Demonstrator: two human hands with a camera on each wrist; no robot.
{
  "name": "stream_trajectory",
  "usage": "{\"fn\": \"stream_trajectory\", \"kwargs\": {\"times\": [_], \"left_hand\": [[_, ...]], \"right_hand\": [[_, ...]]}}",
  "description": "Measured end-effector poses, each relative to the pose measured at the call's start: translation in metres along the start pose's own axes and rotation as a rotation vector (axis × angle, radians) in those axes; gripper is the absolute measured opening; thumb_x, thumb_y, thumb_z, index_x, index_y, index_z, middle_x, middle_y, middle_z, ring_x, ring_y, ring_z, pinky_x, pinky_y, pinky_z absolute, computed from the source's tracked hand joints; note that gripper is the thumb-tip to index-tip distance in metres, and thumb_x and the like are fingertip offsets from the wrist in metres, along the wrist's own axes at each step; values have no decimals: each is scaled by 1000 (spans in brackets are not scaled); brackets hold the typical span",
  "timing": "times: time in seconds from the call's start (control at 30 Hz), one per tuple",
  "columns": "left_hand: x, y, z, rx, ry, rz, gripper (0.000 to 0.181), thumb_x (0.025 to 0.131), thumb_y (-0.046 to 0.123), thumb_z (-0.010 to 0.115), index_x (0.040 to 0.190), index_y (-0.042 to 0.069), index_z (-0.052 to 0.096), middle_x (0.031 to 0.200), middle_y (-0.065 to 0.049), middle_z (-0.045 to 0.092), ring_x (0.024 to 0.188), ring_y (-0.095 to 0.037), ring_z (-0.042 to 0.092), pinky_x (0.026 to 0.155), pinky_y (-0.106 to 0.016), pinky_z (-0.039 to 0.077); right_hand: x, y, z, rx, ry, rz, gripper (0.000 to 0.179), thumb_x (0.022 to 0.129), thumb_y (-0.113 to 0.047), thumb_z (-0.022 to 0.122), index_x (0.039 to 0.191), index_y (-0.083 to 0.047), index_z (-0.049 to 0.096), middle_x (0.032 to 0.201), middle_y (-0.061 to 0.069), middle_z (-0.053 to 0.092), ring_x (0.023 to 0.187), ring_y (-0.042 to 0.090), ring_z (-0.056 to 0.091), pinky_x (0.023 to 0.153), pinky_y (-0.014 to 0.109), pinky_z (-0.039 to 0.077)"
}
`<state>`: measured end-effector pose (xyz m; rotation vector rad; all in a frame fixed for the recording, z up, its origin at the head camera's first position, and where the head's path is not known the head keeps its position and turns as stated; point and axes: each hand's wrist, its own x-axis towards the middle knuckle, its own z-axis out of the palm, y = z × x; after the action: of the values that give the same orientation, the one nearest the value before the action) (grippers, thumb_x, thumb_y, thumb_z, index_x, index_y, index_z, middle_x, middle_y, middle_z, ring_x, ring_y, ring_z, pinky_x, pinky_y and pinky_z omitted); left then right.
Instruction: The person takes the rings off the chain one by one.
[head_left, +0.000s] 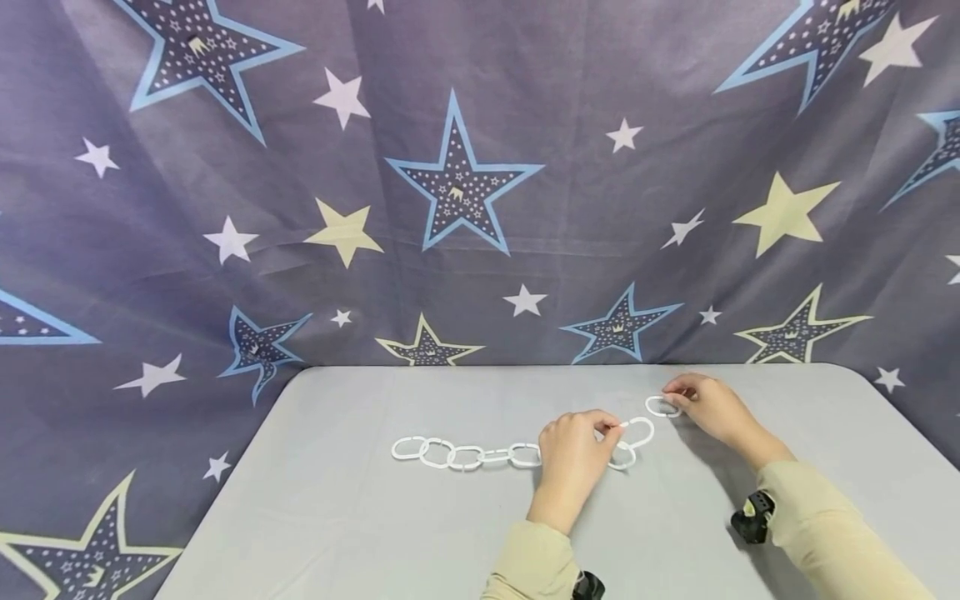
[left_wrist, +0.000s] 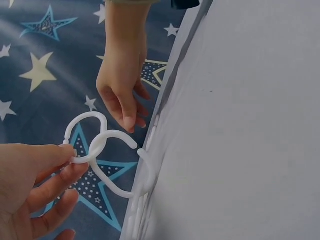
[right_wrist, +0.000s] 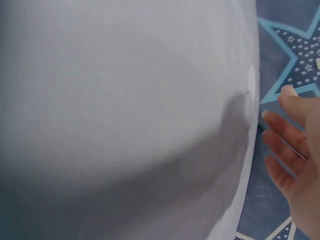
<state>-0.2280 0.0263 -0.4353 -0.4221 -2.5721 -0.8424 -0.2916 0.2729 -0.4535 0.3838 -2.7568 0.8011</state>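
My left hand (head_left: 576, 450) pinches the raised end link (left_wrist: 104, 125) of a white plastic chain between thumb and forefinger. A second link (left_wrist: 112, 186), with a gap in its side, hangs through it. Leftward along the table runs the rest of the chain (head_left: 466, 458), several oval links long; the hand hides part of it. To the right, a loose white link (head_left: 651, 406) lies apart from the chain. My right hand (head_left: 705, 406) reaches over that link with loosely bent fingers. In the right wrist view, its thumb and fingers stand apart with nothing between them.
A pale grey table (head_left: 345, 533) lies under both hands. Behind it hangs a dark blue-grey cloth (head_left: 570, 208) printed with stars. A black wrist camera (head_left: 752, 517) sits on the right sleeve, and another (head_left: 588, 586) on the left.
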Motion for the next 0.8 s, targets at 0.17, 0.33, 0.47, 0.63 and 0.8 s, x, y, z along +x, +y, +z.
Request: {"fn": "stream_trajectory", "kwargs": {"times": [0.17,0.33,0.47,0.63,0.8], "left_hand": [[2,-3,-6,-36,-38,7,8,86,37,76,91,32,79,79,25,68,74,-2,63,68,-25,44],[4,-10,-8,-82,-100,14,8,87,37,75,92,32,79,80,25,68,68,5,56,66,-22,41],[5,-19,-8,-143,-150,1,8,88,36,75,93,31,79,79,24,67,67,8,53,64,-20,39],[7,-29,-10,-204,-209,-2,9,90,36,73,95,31,79,78,24,65,68,8,51,64,-19,39],[8,-34,-11,-237,-240,10,9,90,35,72,95,30,79,77,24,63,68,7,50,64,-19,38]], "right_hand": [[-6,-10,-2,112,22,-22,10,93,-10,69,98,-3,73,87,6,72,76,17,61,67,32,48],[-11,-16,3,283,-18,-26,14,93,-9,69,103,0,72,92,8,73,76,15,62,66,24,48],[-16,-19,9,393,-69,-20,18,94,-9,67,107,3,70,93,11,72,77,14,64,67,25,50],[-22,-22,14,518,-138,-1,21,94,-7,67,110,6,67,91,13,72,76,16,66,65,28,52],[-22,-28,20,574,-193,-16,21,93,-5,66,110,8,67,94,8,72,75,12,65,64,27,52]]}}
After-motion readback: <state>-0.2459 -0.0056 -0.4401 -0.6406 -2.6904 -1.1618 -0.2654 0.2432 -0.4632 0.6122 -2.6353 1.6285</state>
